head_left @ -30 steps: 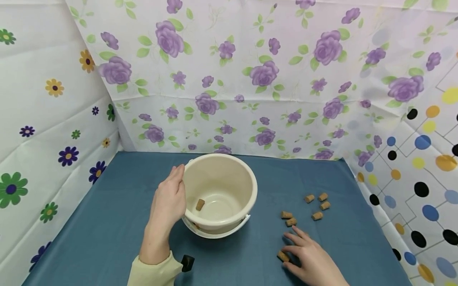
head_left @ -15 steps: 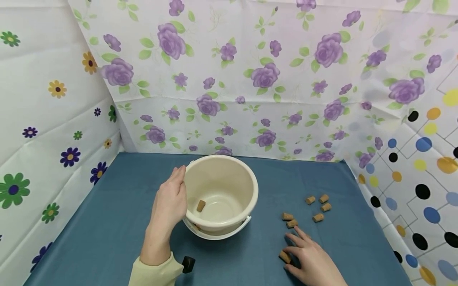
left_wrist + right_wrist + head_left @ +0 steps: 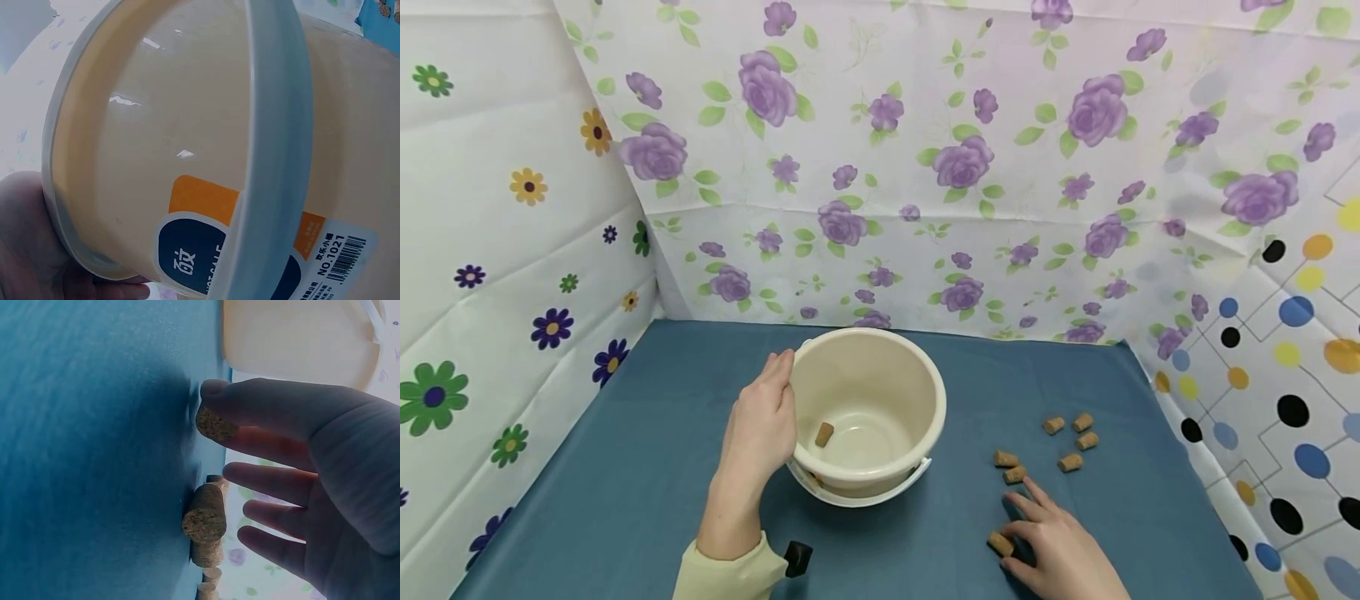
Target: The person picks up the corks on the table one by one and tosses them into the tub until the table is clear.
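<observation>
A cream plastic bucket (image 3: pixel 880 392) stands upright with its white handle (image 3: pixel 880 498) lowered at the front. My left hand (image 3: pixel 760 425) rests along the bucket's left rim, fingers straight and together in the head view; its thumb is hidden there. In the left wrist view part of that palm and some fingers (image 3: pixel 122 292) show at the bucket's edge. A single cork (image 3: pixel 824 434) lies inside the bucket. My right hand (image 3: pixel 1056 550), low on the cloth, pinches another cork (image 3: pixel 215 425) between thumb and forefinger, the other fingers spread.
Two corks (image 3: pixel 1015 475) lie just beyond my right fingertips, with several more corks (image 3: pixel 1071 462) farther right. A black block-like piece (image 3: pixel 797 558) sits at my left cuff. Blue cloth (image 3: pixel 625 467) covers the table, and patterned sheets (image 3: pixel 850 150) stand around it.
The head view has shifted slightly, moving everything a little right in the picture. My right forefinger and thumb sit closer about the cork. The left hand stays at the bucket.
</observation>
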The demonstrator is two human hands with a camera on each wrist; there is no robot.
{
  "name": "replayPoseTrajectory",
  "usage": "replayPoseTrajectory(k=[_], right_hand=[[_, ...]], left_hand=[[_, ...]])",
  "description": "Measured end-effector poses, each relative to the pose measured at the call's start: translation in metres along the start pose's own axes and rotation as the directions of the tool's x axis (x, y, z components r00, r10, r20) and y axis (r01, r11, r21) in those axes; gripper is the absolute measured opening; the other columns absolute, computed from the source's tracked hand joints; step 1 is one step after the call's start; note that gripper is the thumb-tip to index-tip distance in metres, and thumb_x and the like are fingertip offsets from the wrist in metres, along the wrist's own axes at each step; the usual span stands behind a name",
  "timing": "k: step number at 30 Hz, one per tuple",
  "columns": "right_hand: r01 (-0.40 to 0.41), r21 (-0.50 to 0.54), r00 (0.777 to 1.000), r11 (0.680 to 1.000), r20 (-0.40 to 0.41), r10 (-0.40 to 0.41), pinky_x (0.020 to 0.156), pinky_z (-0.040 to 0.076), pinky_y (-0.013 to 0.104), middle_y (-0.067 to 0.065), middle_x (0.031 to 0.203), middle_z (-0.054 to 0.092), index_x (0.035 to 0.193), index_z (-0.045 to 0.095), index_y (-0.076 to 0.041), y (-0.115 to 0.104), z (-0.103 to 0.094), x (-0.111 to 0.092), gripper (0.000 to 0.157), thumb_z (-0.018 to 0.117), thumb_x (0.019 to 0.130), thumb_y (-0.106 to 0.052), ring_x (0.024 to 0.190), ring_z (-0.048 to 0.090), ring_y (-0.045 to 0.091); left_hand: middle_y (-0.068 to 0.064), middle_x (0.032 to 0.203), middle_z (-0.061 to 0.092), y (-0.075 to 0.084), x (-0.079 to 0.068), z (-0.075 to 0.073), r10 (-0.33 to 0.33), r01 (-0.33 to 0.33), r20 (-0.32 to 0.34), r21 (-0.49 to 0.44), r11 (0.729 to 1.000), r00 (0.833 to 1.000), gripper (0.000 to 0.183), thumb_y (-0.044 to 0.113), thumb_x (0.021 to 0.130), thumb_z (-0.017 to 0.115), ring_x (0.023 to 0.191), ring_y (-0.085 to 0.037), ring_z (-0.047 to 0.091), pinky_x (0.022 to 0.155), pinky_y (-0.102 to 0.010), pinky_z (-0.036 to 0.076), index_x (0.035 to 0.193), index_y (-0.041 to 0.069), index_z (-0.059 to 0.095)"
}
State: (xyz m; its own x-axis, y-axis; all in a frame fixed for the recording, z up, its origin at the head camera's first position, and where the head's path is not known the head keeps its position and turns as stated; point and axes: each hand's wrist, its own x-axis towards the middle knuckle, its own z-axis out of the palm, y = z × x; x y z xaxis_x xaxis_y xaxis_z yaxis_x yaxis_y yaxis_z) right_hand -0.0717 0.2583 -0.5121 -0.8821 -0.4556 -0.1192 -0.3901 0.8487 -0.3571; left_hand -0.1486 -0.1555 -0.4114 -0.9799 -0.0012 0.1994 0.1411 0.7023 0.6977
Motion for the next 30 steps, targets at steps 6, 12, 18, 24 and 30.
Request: replayPoseTrajectory(k=[6, 12, 18, 24, 30], right_hand=[[-0.025, -0.013, 0.999, 1.000, -0.027, 0.024, 0.106, 0.051, 0.065, 0.018, 0.143, 0.066, 0.101, 0.084, -0.020, -0.002, -0.002, 0.001, 0.028, 0.092, 0.083, -0.040, 0.145, 0.045, 0.055], [-0.060, 0.036, 0.996, 0.998, -0.057, 0.062, 0.109, 0.050, 0.062, 0.016, 0.145, 0.065, 0.105, 0.084, -0.022, -0.006, -0.006, 0.000, 0.026, 0.089, 0.087, -0.040, 0.147, 0.045, 0.051], [-0.093, 0.076, 0.985, 0.993, -0.138, 0.103, 0.109, 0.052, 0.057, 0.012, 0.146, 0.066, 0.106, 0.083, -0.028, -0.014, -0.016, -0.001, 0.021, 0.088, 0.089, -0.039, 0.148, 0.045, 0.047], [-0.106, 0.064, 0.972, 0.992, -0.204, 0.117, 0.098, 0.059, 0.052, 0.011, 0.148, 0.064, 0.110, 0.083, -0.028, -0.019, -0.026, 0.005, 0.022, 0.088, 0.090, -0.037, 0.149, 0.045, 0.043], [-0.064, 0.058, 0.965, 0.996, -0.250, 0.076, 0.097, 0.059, 0.055, 0.011, 0.148, 0.064, 0.110, 0.082, -0.027, -0.021, -0.034, 0.008, 0.021, 0.088, 0.091, -0.033, 0.148, 0.046, 0.044]], left_hand=[[-0.014, 0.169, 0.039, 0.000, 0.001, -0.001, 0.008, -0.008, -0.006, 0.001, 1.000, 1.000, 0.050, 0.018, 0.117, 0.034, 0.160, -0.030, 0.028, 0.127, -0.058, 0.027, 0.165, 0.003, 0.039], [-0.014, 0.169, 0.039, 0.000, 0.001, -0.002, -0.001, 0.001, 0.003, -0.001, 1.000, 1.000, 0.051, 0.018, 0.117, 0.034, 0.160, -0.030, 0.027, 0.127, -0.058, 0.026, 0.165, 0.003, 0.038], [-0.014, 0.169, 0.039, 0.001, 0.000, -0.002, -0.002, 0.002, 0.003, -0.008, 1.000, 1.000, 0.051, 0.018, 0.117, 0.034, 0.160, -0.031, 0.028, 0.127, -0.058, 0.026, 0.165, 0.003, 0.038], [-0.015, 0.169, 0.039, -0.001, 0.000, -0.001, 0.004, -0.004, -0.004, -0.010, 1.000, 1.000, 0.051, 0.018, 0.117, 0.033, 0.160, -0.031, 0.029, 0.127, -0.057, 0.026, 0.165, 0.003, 0.039], [-0.014, 0.169, 0.039, -0.001, -0.002, -0.001, -0.008, 0.008, 0.001, -0.011, 1.000, 1.000, 0.051, 0.019, 0.117, 0.032, 0.160, -0.030, 0.028, 0.127, -0.057, 0.026, 0.165, 0.004, 0.039]])
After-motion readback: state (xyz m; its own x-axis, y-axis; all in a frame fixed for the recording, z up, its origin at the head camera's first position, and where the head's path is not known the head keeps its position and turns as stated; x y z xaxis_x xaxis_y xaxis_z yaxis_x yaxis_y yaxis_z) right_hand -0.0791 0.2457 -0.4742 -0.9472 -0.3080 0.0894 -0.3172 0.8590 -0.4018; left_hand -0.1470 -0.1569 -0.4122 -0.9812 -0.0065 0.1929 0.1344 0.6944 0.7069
